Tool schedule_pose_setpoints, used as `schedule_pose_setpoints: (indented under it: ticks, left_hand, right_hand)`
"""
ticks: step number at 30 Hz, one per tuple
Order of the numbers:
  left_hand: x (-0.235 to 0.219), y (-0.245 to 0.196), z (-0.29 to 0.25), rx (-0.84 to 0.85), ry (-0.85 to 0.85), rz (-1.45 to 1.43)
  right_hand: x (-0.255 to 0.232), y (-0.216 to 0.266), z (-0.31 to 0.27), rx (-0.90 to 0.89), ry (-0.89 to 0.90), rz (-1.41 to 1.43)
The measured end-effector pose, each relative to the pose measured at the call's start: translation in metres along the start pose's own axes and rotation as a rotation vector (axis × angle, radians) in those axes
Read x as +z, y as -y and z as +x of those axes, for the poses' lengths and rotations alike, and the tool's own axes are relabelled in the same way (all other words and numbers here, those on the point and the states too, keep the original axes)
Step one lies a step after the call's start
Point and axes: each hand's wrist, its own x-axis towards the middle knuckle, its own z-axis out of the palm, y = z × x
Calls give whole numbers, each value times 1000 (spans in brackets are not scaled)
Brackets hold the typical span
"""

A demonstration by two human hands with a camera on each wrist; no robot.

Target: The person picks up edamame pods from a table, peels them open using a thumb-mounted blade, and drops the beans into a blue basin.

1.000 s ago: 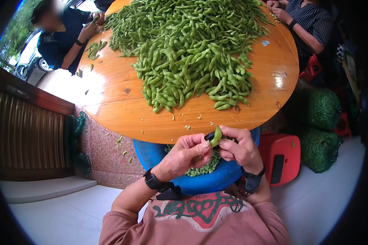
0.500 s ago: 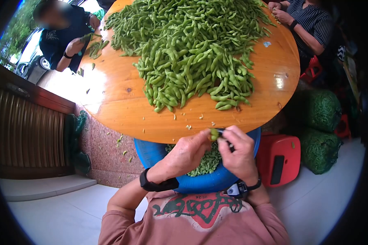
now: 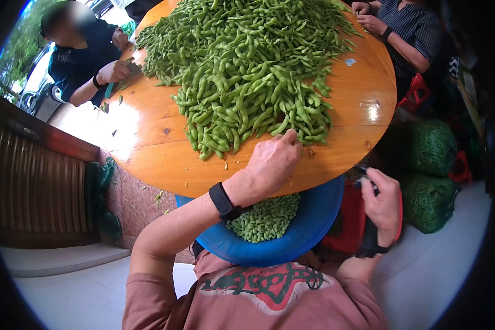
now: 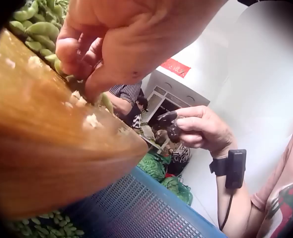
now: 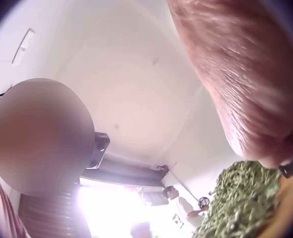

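The left hand [image 3: 272,162] reaches over the table to the front edge of the heap of green pods [image 3: 247,82]. In the left wrist view, its curled fingers and thumb [image 4: 94,87] pinch down at a pod [image 4: 60,68], partly hidden by the fingers. Away to the right of the blue basin [image 3: 313,220], the right hand [image 3: 384,203] is raised, black coverings on its thumb and a fingertip, with no pod visible between them. The basin holds shelled green beans [image 3: 267,217]. Only the palm side of the right hand [image 5: 240,74] fills the right wrist view's corner.
A wooden table [image 3: 363,104] carries the heap. One person [image 3: 85,60] sits at the left, another [image 3: 407,33] at the upper right. Green net sacks [image 3: 429,201] and a red stool [image 3: 344,220] stand at the right. Small scraps lie near the table's front edge.
The hands have parted from the pod they held together over the basin. The left hand has moved up to the heap; the right has swung outward to the right.
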Motion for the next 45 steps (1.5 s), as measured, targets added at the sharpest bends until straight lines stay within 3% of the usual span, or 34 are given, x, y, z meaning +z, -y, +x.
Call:
schedule_pose_setpoints:
  ticks: [2,4,5,7,9,11,17,23,35,36,38,40,45]
  left_hand:
    - [-2,-1,-2,-12,-11,28]
    - [-14,3,-9,-110,-67,-344]
    - [-21,4,-14,-107,-65,-343]
    - [-33,2,-25,-406,133,-818]
    - [-27,6,-38,-431,145,-983]
    - [-30,6,-48,-572,197,-1437]
    - [-29,13,-61,-644,235,-1537]
    - [-33,11,-60,-637,272,-1417]
    - [-26,-2,-67,-650,179,-1354]
    - [-25,-2,-70,-639,193,-1472]
    - [-22,0,-76,-623,206,-1588]
    - [-18,3,-83,-558,291,-1890]
    - [-21,-4,-96,-602,244,-1877]
  right_hand:
    - [27,7,4,30,-3,119]
    - [52,15,7,174,44,355]
    - [64,21,7,273,88,508]
    - [83,32,9,248,122,769]
    - [97,44,10,149,154,855]
    - [98,53,13,107,195,862]
    - [94,53,18,-50,373,814]
    - [97,52,20,68,502,1009]
    - [97,44,14,28,503,1047]
    - [97,41,13,28,504,1046]
    - [100,31,12,249,722,1428]
    - [100,37,12,255,731,1446]
    - [98,47,13,185,696,1294]
